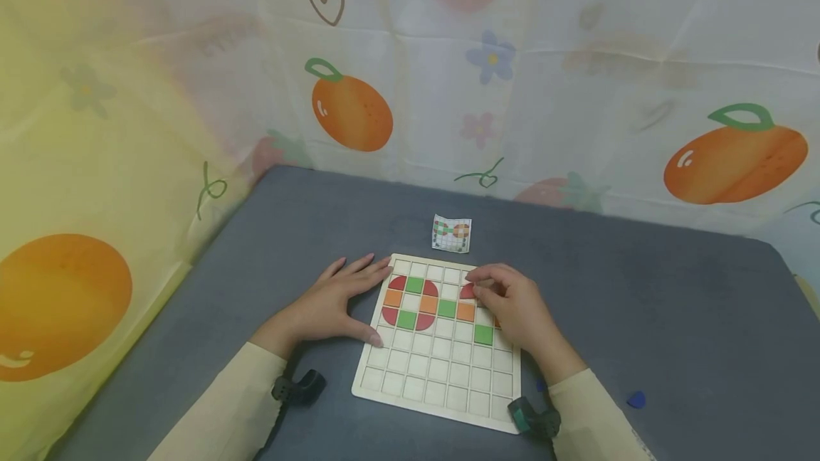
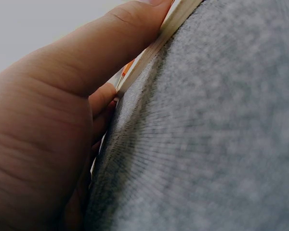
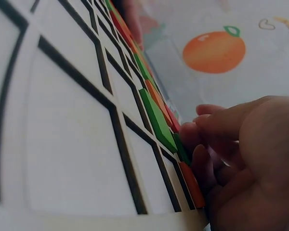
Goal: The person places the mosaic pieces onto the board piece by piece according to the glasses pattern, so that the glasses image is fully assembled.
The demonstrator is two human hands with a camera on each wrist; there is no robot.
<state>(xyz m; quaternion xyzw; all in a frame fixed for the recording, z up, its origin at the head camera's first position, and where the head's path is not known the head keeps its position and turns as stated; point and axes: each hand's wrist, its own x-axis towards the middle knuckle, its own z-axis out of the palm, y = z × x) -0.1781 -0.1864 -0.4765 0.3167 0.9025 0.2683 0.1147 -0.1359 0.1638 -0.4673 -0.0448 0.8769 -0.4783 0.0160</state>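
A cream grid board (image 1: 410,383) lies on the table, partly filled with red quarter-circle, green and orange tiles. My left hand (image 1: 327,301) spreads along its left side, fingers by the top corner, thumb (image 2: 120,36) against the edge. Over the board's upper right, my right hand (image 1: 515,308) has bent fingers. Its thumb and index finger pinch a dark green tile (image 3: 182,148) low at a cell. Beside those fingertips is a red quarter-circle tile (image 1: 468,292). A green tile (image 1: 483,335) and an orange tile (image 3: 192,185) sit near the hand, which hides part of that corner.
Behind the board stands a small pattern card (image 1: 451,235) with a coloured grid. A blue piece (image 1: 636,399) lies on the grey table (image 1: 673,304) to the right; another blue bit shows by the right wrist. A fruit-print curtain (image 1: 423,91) rises behind the table.
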